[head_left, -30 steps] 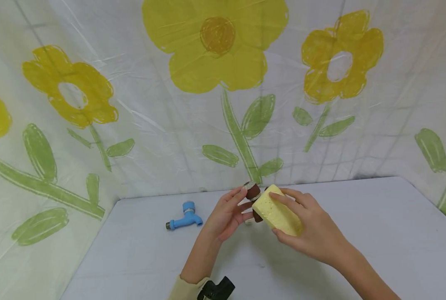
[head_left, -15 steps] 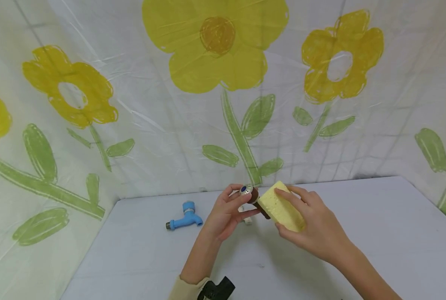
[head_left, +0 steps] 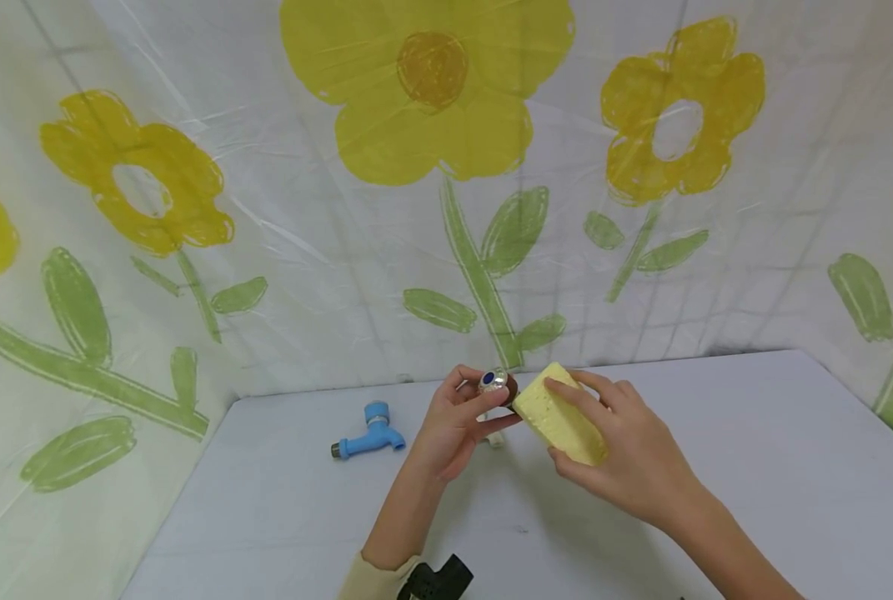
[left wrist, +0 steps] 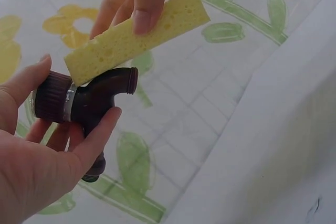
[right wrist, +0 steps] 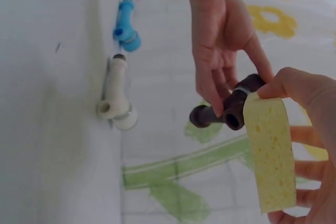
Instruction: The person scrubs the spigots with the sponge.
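My left hand (head_left: pixel 449 429) holds a dark brown plastic tap (left wrist: pixel 94 98) by its ribbed knob, thumb on one side and fingers around the other. The knob's silver cap with a blue dot faces me in the head view. My right hand (head_left: pixel 626 450) grips a yellow sponge (head_left: pixel 560 415) between thumb and fingers. In the left wrist view one end of the sponge lies against the tap's body, close to the silver ring. The sponge hides most of the tap's body in the head view.
A blue tap (head_left: pixel 368 432) lies on the white table (head_left: pixel 266 517), left of my hands. Behind my left hand a cream-white tap (right wrist: pixel 116 95) lies on the table, mostly hidden in the head view. A flower-printed sheet (head_left: pixel 326 250) hangs along the table's back edge.
The brown tap has turned in my left hand, so its silver cap with the blue dot now faces the head camera. The sponge has shifted slightly along the tap.
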Action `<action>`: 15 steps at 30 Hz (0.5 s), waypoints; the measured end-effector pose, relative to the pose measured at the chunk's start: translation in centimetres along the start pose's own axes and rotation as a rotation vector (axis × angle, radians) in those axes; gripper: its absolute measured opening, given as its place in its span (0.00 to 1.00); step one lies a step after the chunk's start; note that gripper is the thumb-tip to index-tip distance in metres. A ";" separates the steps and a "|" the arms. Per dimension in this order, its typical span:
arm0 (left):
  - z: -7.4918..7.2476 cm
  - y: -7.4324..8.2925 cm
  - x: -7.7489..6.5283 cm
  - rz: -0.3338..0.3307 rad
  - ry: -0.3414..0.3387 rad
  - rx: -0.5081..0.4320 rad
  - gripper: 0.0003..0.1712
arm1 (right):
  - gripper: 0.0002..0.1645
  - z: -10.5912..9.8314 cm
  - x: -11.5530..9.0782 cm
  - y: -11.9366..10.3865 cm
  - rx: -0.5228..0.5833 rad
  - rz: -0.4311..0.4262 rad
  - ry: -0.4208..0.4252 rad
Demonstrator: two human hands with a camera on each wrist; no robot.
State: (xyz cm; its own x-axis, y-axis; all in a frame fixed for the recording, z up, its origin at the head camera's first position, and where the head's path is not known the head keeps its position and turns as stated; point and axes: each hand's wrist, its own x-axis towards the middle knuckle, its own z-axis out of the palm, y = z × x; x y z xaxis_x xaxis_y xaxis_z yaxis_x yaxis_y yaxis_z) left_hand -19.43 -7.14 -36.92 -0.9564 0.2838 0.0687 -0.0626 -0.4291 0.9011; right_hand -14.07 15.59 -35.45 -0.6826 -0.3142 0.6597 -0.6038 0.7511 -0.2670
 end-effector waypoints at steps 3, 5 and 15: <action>0.1 0.0 0.0 0.001 0.024 0.007 0.14 | 0.44 0.1 0.0 -0.1 0.007 -0.005 0.000; 0.2 0.0 0.0 0.000 0.038 0.011 0.14 | 0.44 0.2 0.0 -0.2 0.010 -0.011 -0.003; 0.2 0.0 0.1 0.014 0.076 0.068 0.13 | 0.43 0.0 0.0 -0.1 0.002 -0.001 -0.017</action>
State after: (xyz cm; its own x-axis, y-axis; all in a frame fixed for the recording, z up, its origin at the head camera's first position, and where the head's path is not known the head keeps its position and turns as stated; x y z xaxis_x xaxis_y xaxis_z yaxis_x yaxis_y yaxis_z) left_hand -19.51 -6.94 -36.84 -0.9760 0.2114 0.0516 -0.0317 -0.3730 0.9273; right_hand -14.03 15.51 -35.44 -0.6886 -0.3251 0.6482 -0.6056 0.7494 -0.2676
